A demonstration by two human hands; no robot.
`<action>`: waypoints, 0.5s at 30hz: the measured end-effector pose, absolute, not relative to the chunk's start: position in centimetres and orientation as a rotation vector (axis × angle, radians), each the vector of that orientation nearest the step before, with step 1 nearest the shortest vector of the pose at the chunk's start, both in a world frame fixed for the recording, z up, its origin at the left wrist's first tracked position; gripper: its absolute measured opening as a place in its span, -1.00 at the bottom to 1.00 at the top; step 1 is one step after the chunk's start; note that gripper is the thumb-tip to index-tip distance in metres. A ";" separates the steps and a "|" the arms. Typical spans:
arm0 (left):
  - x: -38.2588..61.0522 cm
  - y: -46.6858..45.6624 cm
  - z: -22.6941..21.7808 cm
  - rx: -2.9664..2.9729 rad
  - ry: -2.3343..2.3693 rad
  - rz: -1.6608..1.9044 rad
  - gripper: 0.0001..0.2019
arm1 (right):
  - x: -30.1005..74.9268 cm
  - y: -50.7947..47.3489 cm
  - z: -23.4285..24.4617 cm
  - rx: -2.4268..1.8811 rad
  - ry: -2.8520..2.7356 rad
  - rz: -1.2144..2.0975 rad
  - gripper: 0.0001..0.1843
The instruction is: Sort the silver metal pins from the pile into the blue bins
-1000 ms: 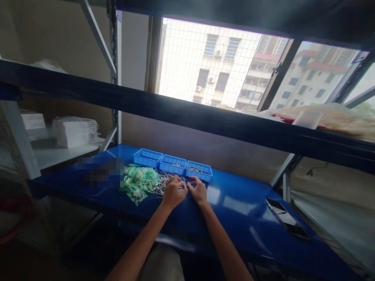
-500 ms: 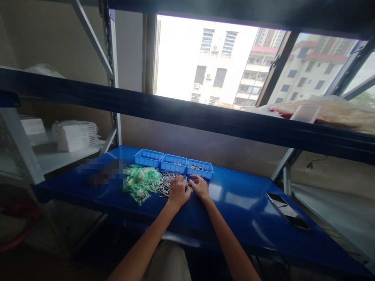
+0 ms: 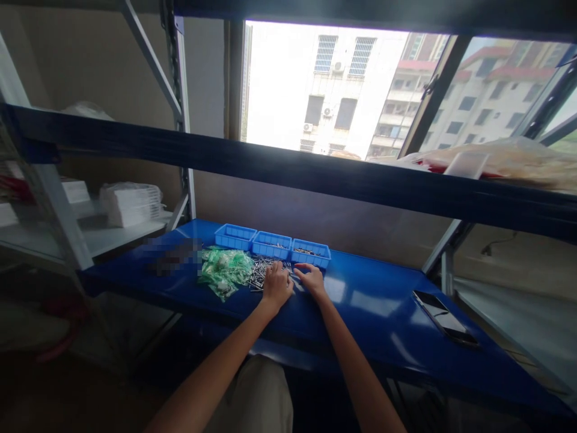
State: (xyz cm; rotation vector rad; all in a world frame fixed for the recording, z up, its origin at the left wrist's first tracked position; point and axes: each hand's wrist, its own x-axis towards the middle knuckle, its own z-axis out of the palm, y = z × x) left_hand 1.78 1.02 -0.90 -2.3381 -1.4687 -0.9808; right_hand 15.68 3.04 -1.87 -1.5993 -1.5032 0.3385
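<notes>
My left hand (image 3: 278, 285) rests at the right side of a loose pile of metal screws (image 3: 258, 275), its fingers curled down; whatever lies under them is hidden. Just to its right is my right hand (image 3: 312, 280), thumb and forefinger apart and pointing towards the pile. A few thin metal pieces lie close to its fingertips, too small to make out. Behind the pile, a middle blue bin (image 3: 271, 248) and a right blue bin (image 3: 311, 257) contain small metal pieces. The left blue bin (image 3: 235, 239) stands beside them in the row.
Crumpled green plastic bags (image 3: 225, 270) lie left of the screws, with a blurred dark object (image 3: 175, 257) beyond. A phone (image 3: 444, 319) lies on the right of the blue table (image 3: 360, 337). A dark blue shelf beam (image 3: 293, 165) crosses above.
My right hand has opened its thumb and forefinger and moved slightly apart from my left. My left hand stays by the screws. The whole view has shifted slightly.
</notes>
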 end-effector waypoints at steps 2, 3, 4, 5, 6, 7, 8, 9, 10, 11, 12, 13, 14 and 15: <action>1.6 0.9 -0.9 -2.339 -1.456 -1.006 -0.85 | 15.7 2.9 -1.9 -1.599 -1.529 0.345 -0.71; 1.5 0.8 -0.9 -2.328 -1.467 -1.028 -0.86 | 15.6 2.8 -1.9 -1.604 -1.547 0.344 -0.71; 1.4 0.8 -0.9 -2.310 -1.491 -1.053 -0.86 | 15.6 2.7 -1.8 -1.611 -1.567 0.342 -0.71; 1.3 0.7 -1.0 -2.293 -1.517 -1.075 -0.87 | 15.5 2.6 -1.7 -1.618 -1.585 0.338 -0.70; 1.2 0.7 -1.0 -2.283 -1.540 -1.089 -0.87 | 15.4 2.4 -1.6 -1.624 -1.604 0.335 -0.68; 1.2 0.7 -1.0 -2.284 -1.550 -1.092 -0.87 | 15.3 2.3 -1.5 -1.626 -1.628 0.335 -0.67; 1.1 0.7 -1.1 -2.297 -1.545 -1.082 -0.87 | 15.2 2.1 -1.4 -1.627 -1.654 0.336 -0.66; 1.1 0.7 -1.1 -2.320 -1.526 -1.063 -0.86 | 15.1 1.9 -1.2 -1.627 -1.680 0.336 -0.65; 1.2 0.8 -1.1 -2.344 -1.504 -1.042 -0.85 | 15.0 1.8 -1.1 -1.628 -1.704 0.336 -0.65; 1.2 0.8 -1.1 -2.364 -1.488 -1.023 -0.84 | 15.0 1.7 -1.0 -1.632 -1.723 0.336 -0.65; 1.3 0.9 -1.1 -2.375 -1.486 -1.011 -0.84 | 14.9 1.6 -0.9 -1.642 -1.736 0.335 -0.66; 1.3 0.9 -1.1 -2.378 -1.497 -1.003 -0.83 | 14.9 1.6 -0.8 -1.655 -1.742 0.331 -0.68; 1.4 1.0 -1.0 -2.377 -1.517 -0.997 -0.83 | 14.9 1.6 -0.8 -1.670 -1.744 0.327 -0.70; 1.5 1.0 -1.0 -2.377 -1.535 -0.987 -0.82 | 14.9 1.6 -0.7 -1.683 -1.746 0.324 -0.73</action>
